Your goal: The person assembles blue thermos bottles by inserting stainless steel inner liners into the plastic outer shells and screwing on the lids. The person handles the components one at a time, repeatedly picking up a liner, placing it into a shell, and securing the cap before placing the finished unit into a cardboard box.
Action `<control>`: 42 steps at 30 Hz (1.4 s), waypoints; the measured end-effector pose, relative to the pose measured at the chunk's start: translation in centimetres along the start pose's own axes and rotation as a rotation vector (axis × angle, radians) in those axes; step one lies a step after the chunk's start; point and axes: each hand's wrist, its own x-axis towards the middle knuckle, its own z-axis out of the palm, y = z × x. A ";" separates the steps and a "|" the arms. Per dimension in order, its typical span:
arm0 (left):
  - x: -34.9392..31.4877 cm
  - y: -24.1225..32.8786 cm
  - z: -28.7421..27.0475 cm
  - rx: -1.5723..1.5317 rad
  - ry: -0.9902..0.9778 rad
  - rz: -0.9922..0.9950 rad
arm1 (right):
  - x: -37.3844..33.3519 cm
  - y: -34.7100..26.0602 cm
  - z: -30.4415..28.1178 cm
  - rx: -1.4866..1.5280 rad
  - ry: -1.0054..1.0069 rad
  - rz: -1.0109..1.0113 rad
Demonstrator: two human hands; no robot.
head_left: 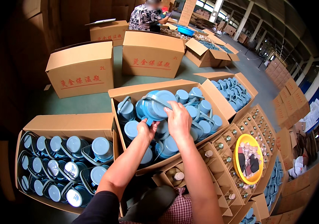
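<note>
While the left hand [147,130] supports a light-blue rounded plastic jug body [163,99] from below, fingers grasping near its small projecting tab, the right hand [179,118] grips the far end of its curved grey-blue plastic handle [155,99], fingers closed on it. Jug body tilted, held above an open brown cardboard carton [129,92] of similar blue pieces, these lying loosely at mixed angles. To the left, a second open brown cardboard carton [69,125]: blue handled jugs [74,144] in tidy rows. To the right, a divided cardboard box of clear glass bottles [219,145], with a round yellow plastic basin [237,160] resting on top, holding pale stoppers [249,150] and dark pieces. Beyond, two tan cardboard cartons [153,54]; a co-worker in a patterned shirt [140,18] behind them.
</note>
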 end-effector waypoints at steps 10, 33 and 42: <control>-1.6 1.2 -3.6 1.129 -0.068 0.678 | -1.0 3.2 7.1 0.113 -0.194 0.012; 1.0 5.9 -6.7 1.897 0.279 0.851 | -19.2 8.1 -6.1 0.922 -0.229 0.739; 8.2 8.3 -4.4 1.937 0.398 0.771 | -21.8 4.1 -1.3 0.821 -0.565 0.506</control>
